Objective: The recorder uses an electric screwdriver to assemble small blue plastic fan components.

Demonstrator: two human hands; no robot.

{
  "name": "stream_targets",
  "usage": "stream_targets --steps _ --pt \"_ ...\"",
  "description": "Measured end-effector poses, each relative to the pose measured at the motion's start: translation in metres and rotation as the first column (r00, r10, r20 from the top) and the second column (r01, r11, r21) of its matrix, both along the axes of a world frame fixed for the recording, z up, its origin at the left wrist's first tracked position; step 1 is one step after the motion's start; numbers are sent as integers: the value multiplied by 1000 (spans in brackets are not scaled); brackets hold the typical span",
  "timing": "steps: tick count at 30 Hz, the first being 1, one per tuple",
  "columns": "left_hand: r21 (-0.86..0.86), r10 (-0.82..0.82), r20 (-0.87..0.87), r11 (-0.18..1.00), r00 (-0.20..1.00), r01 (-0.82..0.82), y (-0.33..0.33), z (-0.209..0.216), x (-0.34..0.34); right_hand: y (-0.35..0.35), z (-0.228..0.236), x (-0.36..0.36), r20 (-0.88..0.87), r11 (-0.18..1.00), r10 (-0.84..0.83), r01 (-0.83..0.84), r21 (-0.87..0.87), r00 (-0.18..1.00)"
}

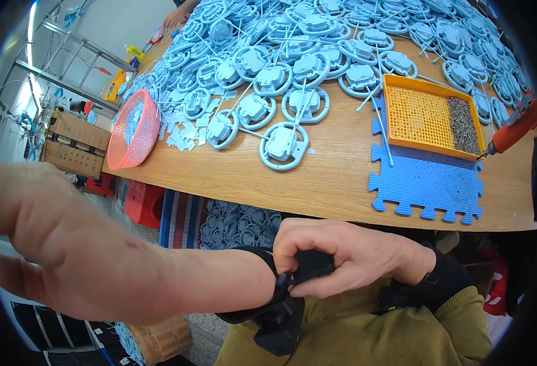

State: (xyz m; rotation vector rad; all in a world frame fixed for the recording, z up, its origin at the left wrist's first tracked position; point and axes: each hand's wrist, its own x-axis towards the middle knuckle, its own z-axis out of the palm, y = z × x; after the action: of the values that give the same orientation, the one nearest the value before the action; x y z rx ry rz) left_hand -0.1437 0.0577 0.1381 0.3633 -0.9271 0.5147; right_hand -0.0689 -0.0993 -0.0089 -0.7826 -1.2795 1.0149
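Above the lap, thumb and curled fingers of the right hand point(354, 253) gripping a black strap point(314, 265). Strap located beside a black band point(263, 254) around the left arm; black device point(279, 329) just below that arm. Left hand point(36, 226) at the left edge, partly cut off by the view: cannot tell whether open or closed. Around the right wrist, black cuff point(448, 274); beneath, olive-green clothing point(366, 335).

Forward of the hands, wooden table point(335, 183). Near its front, light blue ring-shaped parts point(283, 143) with boxy centres; behind, similar parts heaped across the far side, thin pale rods point(388, 140) among them. At left, small pale squares point(186, 135) and a pink basket point(149, 125). At right, blue foam mat point(427, 189) with toothed edge, under a yellow tray point(418, 119); inside its right end, small grey metal pieces point(463, 125). Near its front right corner, tip of a red power screwdriver point(515, 129).

Below the table edge, striped bag point(180, 219) beside more light blue parts. Farther left, cardboard box point(67, 135) and metal frame point(88, 44). Beyond the heap, another person's hand point(177, 17).
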Motion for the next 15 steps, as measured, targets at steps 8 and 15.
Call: stream_targets --steps 8,15 --pt "37 -31 -49 999 998 32 -2 10 -3 -4 -6 2 2 994 -37 37 105 999" --pt "90 -49 -153 994 987 63 1 12 -9 -2 -13 15 -174 992 119 -111 54 978"
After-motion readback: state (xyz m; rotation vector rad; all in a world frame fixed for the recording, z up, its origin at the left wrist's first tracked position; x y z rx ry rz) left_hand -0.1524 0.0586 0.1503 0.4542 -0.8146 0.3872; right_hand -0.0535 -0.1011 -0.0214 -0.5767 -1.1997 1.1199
